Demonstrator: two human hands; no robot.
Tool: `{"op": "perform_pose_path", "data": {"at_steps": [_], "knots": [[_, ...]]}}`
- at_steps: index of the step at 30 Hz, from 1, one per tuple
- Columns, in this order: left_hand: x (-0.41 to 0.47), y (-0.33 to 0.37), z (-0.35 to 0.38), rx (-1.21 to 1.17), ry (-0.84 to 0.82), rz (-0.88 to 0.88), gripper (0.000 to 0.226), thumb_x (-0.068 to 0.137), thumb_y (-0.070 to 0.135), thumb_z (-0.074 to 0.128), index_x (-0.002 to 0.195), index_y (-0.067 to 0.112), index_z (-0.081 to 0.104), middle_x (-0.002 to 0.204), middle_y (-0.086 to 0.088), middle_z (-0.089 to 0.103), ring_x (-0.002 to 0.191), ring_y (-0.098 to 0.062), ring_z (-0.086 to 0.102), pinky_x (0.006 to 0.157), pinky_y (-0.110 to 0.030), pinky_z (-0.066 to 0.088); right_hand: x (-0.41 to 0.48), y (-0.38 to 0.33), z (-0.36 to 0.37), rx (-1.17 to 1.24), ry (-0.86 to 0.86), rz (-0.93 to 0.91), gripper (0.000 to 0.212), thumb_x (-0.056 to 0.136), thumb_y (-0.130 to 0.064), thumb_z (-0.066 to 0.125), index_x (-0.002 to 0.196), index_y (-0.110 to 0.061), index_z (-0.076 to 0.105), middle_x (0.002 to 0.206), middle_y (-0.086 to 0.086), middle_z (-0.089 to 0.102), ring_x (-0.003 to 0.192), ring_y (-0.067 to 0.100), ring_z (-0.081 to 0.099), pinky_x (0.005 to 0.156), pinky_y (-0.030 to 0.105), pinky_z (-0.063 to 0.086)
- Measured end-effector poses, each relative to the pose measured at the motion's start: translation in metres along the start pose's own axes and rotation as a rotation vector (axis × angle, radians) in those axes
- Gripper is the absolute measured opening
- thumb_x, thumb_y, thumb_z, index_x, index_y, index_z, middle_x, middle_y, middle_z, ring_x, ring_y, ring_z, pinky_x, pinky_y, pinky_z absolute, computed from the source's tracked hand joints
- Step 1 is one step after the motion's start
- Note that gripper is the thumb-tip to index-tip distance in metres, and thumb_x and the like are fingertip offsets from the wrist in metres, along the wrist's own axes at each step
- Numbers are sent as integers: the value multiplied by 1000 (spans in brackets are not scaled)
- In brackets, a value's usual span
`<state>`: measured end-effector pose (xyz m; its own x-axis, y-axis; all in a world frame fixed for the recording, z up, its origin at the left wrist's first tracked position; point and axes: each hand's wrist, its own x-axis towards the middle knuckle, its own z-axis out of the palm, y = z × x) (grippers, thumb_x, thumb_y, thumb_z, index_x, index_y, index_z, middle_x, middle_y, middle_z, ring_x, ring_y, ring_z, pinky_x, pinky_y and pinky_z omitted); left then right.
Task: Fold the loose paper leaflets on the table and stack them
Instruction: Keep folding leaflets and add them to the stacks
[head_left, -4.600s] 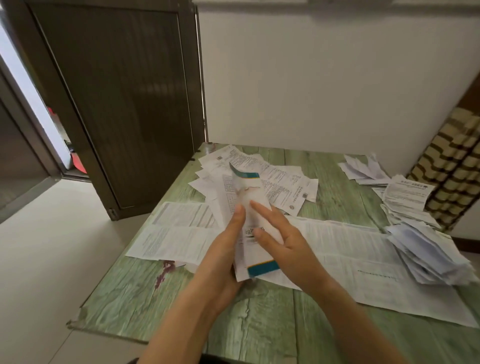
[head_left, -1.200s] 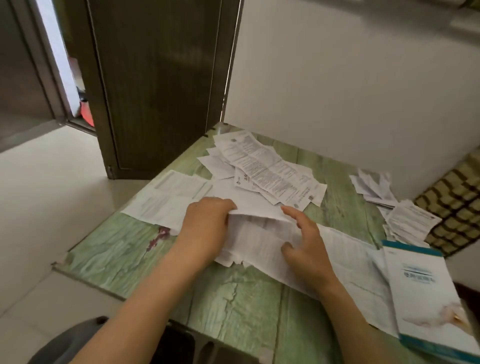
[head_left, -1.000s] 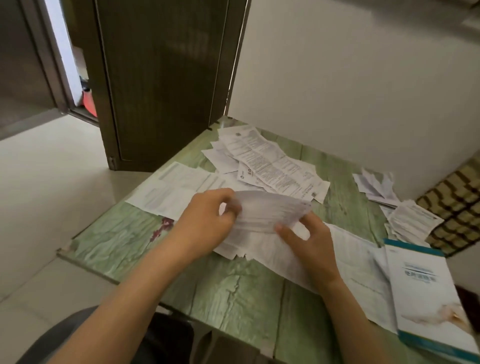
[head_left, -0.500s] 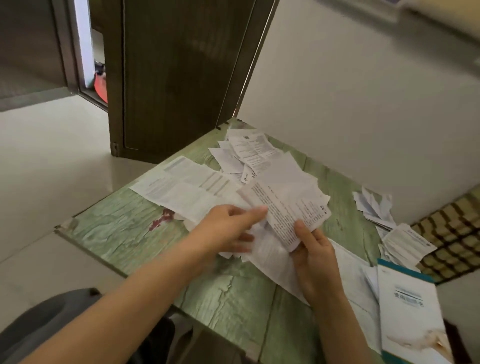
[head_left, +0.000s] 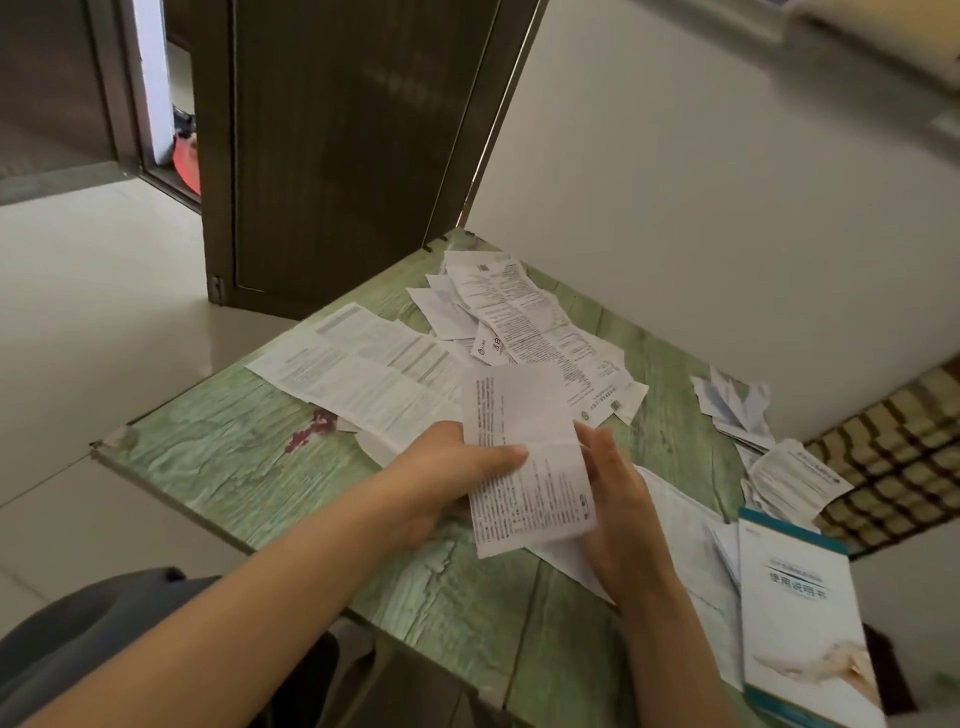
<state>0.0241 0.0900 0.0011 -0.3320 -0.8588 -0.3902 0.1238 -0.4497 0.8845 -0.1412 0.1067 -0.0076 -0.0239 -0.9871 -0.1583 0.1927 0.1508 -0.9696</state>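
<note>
**Leaflet up off the table, fold coming next**

A new leaflet (head_left: 522, 457) is in play. A second ago both hands were down among the sheets, working one loose; now it is lifted clear and held upright over the near part of the green table (head_left: 234, 457). The left hand (head_left: 447, 480) pinches it, thumb laid across the front just by a crease that runs through its middle. The right hand (head_left: 621, 512) sits against the right edge with fingers fairly straight; its thumb is hidden, so I cannot tell whether it pinches or only steadies.

The teal-edged booklet (head_left: 800, 613), in the hands a few seconds back, now lies at the near right of the table. That looks like one item done and the next begun. Plenty remains: a loose pile (head_left: 519, 322) at the far side, and a long unfolded sheet (head_left: 363, 374) beside it.
</note>
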Motion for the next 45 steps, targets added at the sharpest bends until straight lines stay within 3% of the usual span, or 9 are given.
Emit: {"op": "perform_pose_path", "data": {"at_steps": [2, 5, 9, 14, 17, 25, 31, 39, 45], "knots": [[-1, 0, -1, 38, -6, -9, 18, 87, 14, 65, 104, 7, 64, 92, -10, 74, 89, -25, 70, 85, -43, 55, -2, 0, 0, -19, -38, 25, 46, 80, -42, 64, 106, -5, 64, 105, 22, 68, 96, 41, 65, 74, 51, 57], [-1, 0, -3, 8, 55, 23, 13, 87, 16, 66, 98, 9, 65, 89, -9, 74, 86, -25, 70, 85, -43, 55, -1, 1, -2, -96, 51, -41, 24, 71, -25, 68, 81, -4, 63, 80, 15, 69, 75, 29, 67, 61, 35, 58], [-2, 1, -6, 121, 218, 127, 10, 89, 20, 64, 89, 11, 67, 76, -3, 71, 68, -16, 67, 62, -31, 52, 0, 2, 0, -156, 77, -105, 18, 69, -19, 68, 74, -4, 60, 72, 11, 69, 67, 23, 68, 55, 27, 55], [-2, 3, -4, 109, 254, 123, 8, 89, 15, 63, 82, 12, 66, 74, -4, 69, 69, -18, 66, 73, -44, 55, 1, 4, 0, -196, 68, -135, 23, 66, -17, 71, 78, -1, 60, 78, 15, 69, 74, 27, 68, 60, 27, 56], [-2, 3, -5, 121, 258, 135, 9, 90, 16, 62, 81, 16, 64, 70, 0, 68, 66, -14, 65, 61, -32, 53, 1, 5, 0, -199, 74, -138, 25, 65, -17, 73, 81, -2, 62, 82, 16, 69, 77, 28, 67, 64, 28, 57], [-2, 4, -7, 104, 229, 145, 10, 91, 15, 61, 83, 14, 65, 66, 4, 67, 58, -6, 63, 55, -23, 51, 0, 4, 3, -146, 98, -129, 17, 67, -19, 69, 76, -7, 62, 73, 7, 70, 70, 20, 68, 57, 23, 55], [-2, 4, -7, 95, 234, 152, 10, 90, 16, 63, 80, 16, 66, 69, 3, 69, 67, -13, 66, 76, -39, 55, -1, 2, 4, -188, 112, -138, 18, 72, -23, 64, 75, -5, 65, 67, 2, 69, 63, 13, 66, 54, 19, 51], [-3, 6, -7, 99, 242, 152, 7, 87, 16, 66, 80, 16, 67, 72, 0, 72, 76, -20, 70, 80, -49, 55, 1, 3, 3, -162, 147, -91, 24, 72, -31, 63, 74, -8, 70, 80, 13, 69, 75, 25, 63, 68, 33, 52], [-4, 4, -4, 38, 255, 149, 9, 88, 16, 65, 83, 10, 68, 69, 0, 72, 63, -12, 69, 75, -38, 56, 1, 3, 5, -187, 196, -139, 23, 72, -31, 64, 77, -10, 71, 84, 14, 70, 77, 25, 66, 71, 35, 54]]}}
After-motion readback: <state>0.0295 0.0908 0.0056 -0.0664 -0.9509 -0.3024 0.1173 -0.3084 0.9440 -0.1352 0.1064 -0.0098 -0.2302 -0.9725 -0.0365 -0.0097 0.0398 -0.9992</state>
